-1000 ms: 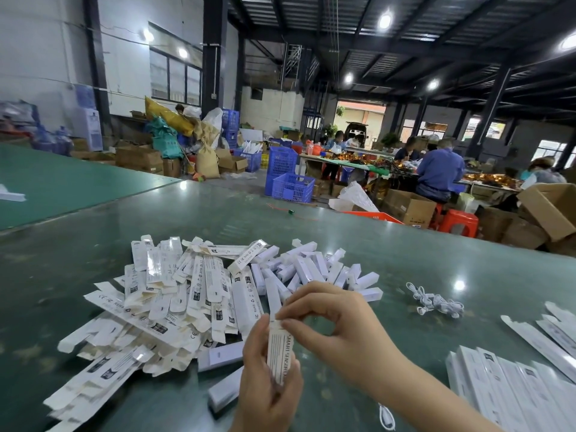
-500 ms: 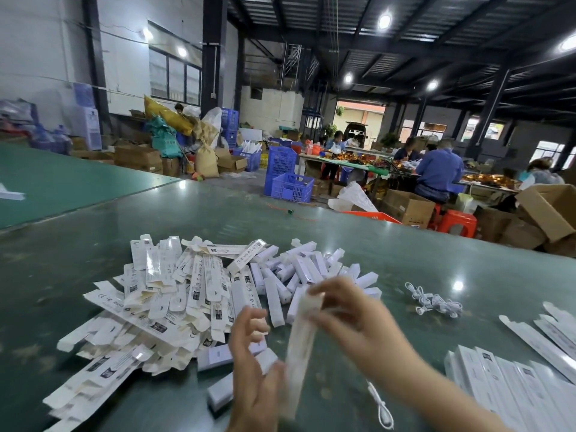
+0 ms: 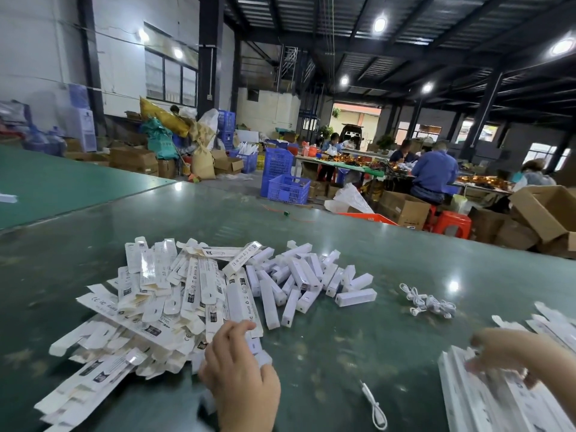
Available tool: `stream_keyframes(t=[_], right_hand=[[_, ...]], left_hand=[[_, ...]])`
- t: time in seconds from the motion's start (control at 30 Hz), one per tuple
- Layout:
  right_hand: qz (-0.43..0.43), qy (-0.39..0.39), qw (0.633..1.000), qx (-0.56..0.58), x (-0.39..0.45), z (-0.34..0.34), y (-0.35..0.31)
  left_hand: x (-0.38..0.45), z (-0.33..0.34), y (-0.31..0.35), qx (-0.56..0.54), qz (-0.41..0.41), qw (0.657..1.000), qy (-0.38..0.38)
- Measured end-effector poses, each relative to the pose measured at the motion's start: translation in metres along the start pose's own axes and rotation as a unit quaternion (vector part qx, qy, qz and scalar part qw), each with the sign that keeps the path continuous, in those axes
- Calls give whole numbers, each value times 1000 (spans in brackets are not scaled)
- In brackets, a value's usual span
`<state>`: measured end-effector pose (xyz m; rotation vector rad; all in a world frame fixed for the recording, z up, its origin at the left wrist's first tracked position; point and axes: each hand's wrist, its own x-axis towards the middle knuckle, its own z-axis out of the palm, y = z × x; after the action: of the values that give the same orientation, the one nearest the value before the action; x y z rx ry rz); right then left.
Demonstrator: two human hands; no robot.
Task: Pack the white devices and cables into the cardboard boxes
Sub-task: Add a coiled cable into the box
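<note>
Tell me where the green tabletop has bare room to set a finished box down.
Bare green tabletop lies between the left hand and the right hand, near the loose white cable. More lies beyond the bundle of coiled white cables. Crowded: the heap of flat white cardboard boxes, the white stick-shaped devices, the packed boxes under the right hand.

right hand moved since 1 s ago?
Yes. The right hand left the middle by the device pile and swung right onto the packed boxes.
</note>
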<state>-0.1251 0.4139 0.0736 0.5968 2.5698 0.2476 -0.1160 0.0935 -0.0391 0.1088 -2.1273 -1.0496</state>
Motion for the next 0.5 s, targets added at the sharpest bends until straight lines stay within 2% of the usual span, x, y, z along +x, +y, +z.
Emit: stream_keyframes(t=[0.07, 0.13, 0.3, 0.43, 0.5], right_hand=[[15, 8, 999, 29, -5, -2, -3], [34, 60, 997, 23, -7, -7, -4], [11, 156, 988, -8, 3, -5, -11], [-77, 223, 972, 7, 13, -8, -51], [-149, 229, 962, 13, 5, -9, -82]], left_hand=[[-3, -2, 4, 65, -17, 997, -48], [-4, -3, 5, 109, 5, 991, -74], [-3, -4, 3, 145, 27, 975, -169], [-2, -3, 2, 131, 69, 980, -136], [-3, -3, 3, 120, 83, 982, -125]])
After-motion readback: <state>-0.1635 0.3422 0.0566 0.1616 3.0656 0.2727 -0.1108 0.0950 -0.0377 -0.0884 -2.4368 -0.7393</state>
